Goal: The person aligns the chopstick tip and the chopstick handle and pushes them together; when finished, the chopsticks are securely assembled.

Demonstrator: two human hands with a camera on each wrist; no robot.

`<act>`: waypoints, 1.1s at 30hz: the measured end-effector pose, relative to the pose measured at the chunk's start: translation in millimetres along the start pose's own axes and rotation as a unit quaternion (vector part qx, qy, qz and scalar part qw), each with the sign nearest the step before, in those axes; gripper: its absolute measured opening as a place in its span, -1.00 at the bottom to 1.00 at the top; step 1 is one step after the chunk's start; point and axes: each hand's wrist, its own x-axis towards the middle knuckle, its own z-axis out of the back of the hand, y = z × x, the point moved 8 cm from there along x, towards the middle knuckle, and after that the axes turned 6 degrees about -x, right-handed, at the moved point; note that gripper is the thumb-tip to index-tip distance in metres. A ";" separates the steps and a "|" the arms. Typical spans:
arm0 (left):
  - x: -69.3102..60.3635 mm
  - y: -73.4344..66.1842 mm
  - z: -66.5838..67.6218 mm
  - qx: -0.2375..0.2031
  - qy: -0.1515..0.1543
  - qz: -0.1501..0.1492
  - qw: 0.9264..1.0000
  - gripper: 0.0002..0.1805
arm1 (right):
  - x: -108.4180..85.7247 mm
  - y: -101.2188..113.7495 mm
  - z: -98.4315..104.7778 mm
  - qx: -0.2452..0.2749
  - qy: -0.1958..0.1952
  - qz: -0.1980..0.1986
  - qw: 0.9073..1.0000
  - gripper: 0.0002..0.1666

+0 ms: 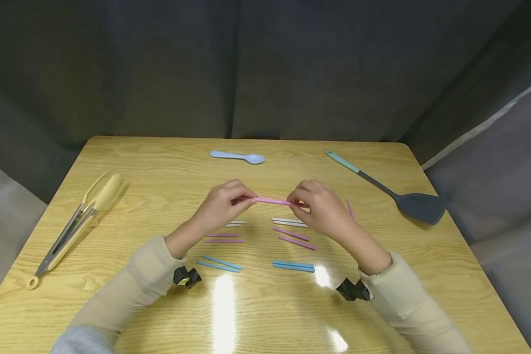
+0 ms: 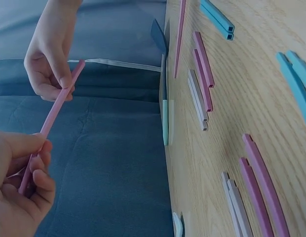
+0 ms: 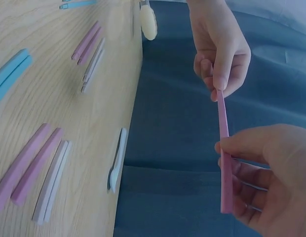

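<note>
A pink stick [image 1: 272,200] is held level above the table between both hands. My left hand [image 1: 224,204] pinches its left end, and my right hand [image 1: 322,209] pinches it near the right end. In the left wrist view the same stick [image 2: 53,112] slants between the left hand [image 2: 19,182] and the right hand [image 2: 50,54]. The right wrist view shows the stick [image 3: 223,128] with its near end passing under the curled fingers of the right hand [image 3: 276,173]; the left hand [image 3: 222,49] pinches the far end.
Below the hands lie pairs of white sticks [image 1: 289,222], pink sticks [image 1: 297,242] and blue sticks [image 1: 293,266], with similar pairs to the left. Another pink stick [image 1: 351,210] lies beside the right forearm. Tongs [image 1: 75,228] lie left, a spoon [image 1: 236,156] at the back, a spatula [image 1: 420,207] right.
</note>
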 end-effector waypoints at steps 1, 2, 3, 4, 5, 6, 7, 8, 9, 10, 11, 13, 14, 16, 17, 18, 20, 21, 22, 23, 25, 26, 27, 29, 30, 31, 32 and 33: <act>0.2 -0.3 -0.8 0.000 0.002 0.000 1.000 -0.94 | -0.9 -0.3 0.0 0.003 0.001 -0.001 1.000 -0.93; 0.5 -0.8 -1.4 -0.001 0.004 -0.001 1.000 -0.94 | -2.1 -1.1 0.1 0.007 0.002 -0.002 1.000 -0.93; 0.8 -1.4 -1.9 -0.002 0.006 -0.003 1.000 -0.93 | -3.4 -2.2 0.2 0.010 0.002 -0.004 1.000 -0.93; 1.1 -1.9 -2.3 -0.003 0.007 -0.005 1.000 -0.92 | -4.8 -3.6 0.4 0.010 0.003 -0.008 1.000 -0.93; 1.3 -2.0 -2.2 -0.005 0.006 -0.006 1.000 -0.89 | -6.3 -5.1 0.8 0.013 0.001 -0.010 1.000 -0.94; 1.5 -2.2 -1.3 -0.005 0.002 -0.007 1.000 -0.85 | -7.9 -7.0 1.2 0.016 -0.002 -0.013 1.000 -0.94; 1.7 -2.0 0.1 -0.004 -0.004 -0.008 1.000 -0.81 | -9.8 -9.5 1.8 0.020 -0.006 -0.016 1.000 -0.94; 1.6 -1.4 2.1 -0.003 -0.012 -0.008 1.000 -0.76 | -12.3 -12.8 2.2 0.026 -0.009 -0.022 0.999 -0.95; 1.4 -0.5 4.3 -0.001 -0.021 -0.007 1.000 -0.71 | -15.1 -16.4 2.6 0.030 -0.012 -0.029 0.999 -0.95; 0.9 0.6 6.6 0.002 -0.030 -0.006 1.000 -0.67 | -18.3 -20.5 3.0 0.034 -0.014 -0.037 0.999 -0.95; 0.4 1.9 9.0 0.005 -0.038 -0.003 0.999 -0.64 | -22.3 -25.4 3.2 0.039 -0.015 -0.048 0.998 -0.95; -0.7 4.5 12.8 0.010 -0.047 0.002 0.999 -0.61 | -32.0 -37.1 2.8 0.042 -0.009 -0.080 0.996 -0.94; -1.1 6.0 13.9 0.012 -0.047 0.005 0.999 -0.60 | -37.7 -43.4 2.6 0.041 -0.004 -0.098 0.994 -0.93; -1.6 10.7 14.8 0.015 -0.039 0.011 0.999 -0.60 | -50.2 -56.6 2.5 0.025 0.006 -0.134 0.991 -0.92; -1.8 14.0 15.1 0.018 -0.033 0.016 0.999 -0.60 | -57.7 -63.6 2.3 0.018 0.013 -0.155 0.988 -0.91; -2.2 18.5 14.9 0.022 -0.026 0.023 0.999 -0.61 | -65.6 -70.6 2.0 0.011 0.017 -0.173 0.985 -0.90; -3.3 29.9 14.0 0.034 -0.007 0.047 0.998 -0.61 | -82.5 -84.0 1.6 0.000 0.020 -0.205 0.979 -0.88; -4.2 36.7 13.4 0.042 0.003 0.062 0.997 -0.60 | -91.5 -90.6 0.9 -0.004 0.023 -0.220 0.975 -0.87; -5.4 43.3 12.8 0.050 0.013 0.077 0.996 -0.60 | -100.5 -96.9 0.0 -0.005 0.024 -0.234 0.972 -0.87; -6.8 49.7 12.2 0.057 0.023 0.091 0.994 -0.60 | -109.6 -103.4 -1.6 -0.003 0.026 -0.248 0.968 -0.86; -9.6 61.0 11.6 0.070 0.038 0.118 0.990 -0.59 | -126.6 -114.9 -5.1 0.002 0.032 -0.270 0.962 -0.86; -10.7 65.4 11.7 0.075 0.043 0.128 0.988 -0.59 | -134.9 -120.6 -7.5 0.005 0.037 -0.282 0.959 -0.85; -11.7 69.0 11.9 0.078 0.047 0.134 0.987 -0.59 | -143.1 -126.2 -10.6 0.011 0.046 -0.295 0.954 -0.83; -13.4 74.3 12.2 0.080 0.052 0.145 0.985 -0.59 | -158.2 -136.2 -17.6 0.016 0.067 -0.319 0.945 -0.80; -14.1 76.2 12.2 0.080 0.054 0.149 0.984 -0.59 | -164.9 -140.2 -21.3 0.020 0.079 -0.330 0.940 -0.78; -14.6 77.7 12.1 0.080 0.057 0.151 0.984 -0.59 | -170.8 -143.8 -25.1 0.022 0.092 -0.340 0.936 -0.76; -15.1 79.4 12.0 0.080 0.059 0.154 0.983 -0.59 | -176.2 -146.9 -28.7 0.026 0.103 -0.350 0.931 -0.75; -15.5 80.8 11.9 0.078 0.060 0.157 0.983 -0.59 | -180.6 -149.0 -31.9 0.030 0.112 -0.358 0.926 -0.75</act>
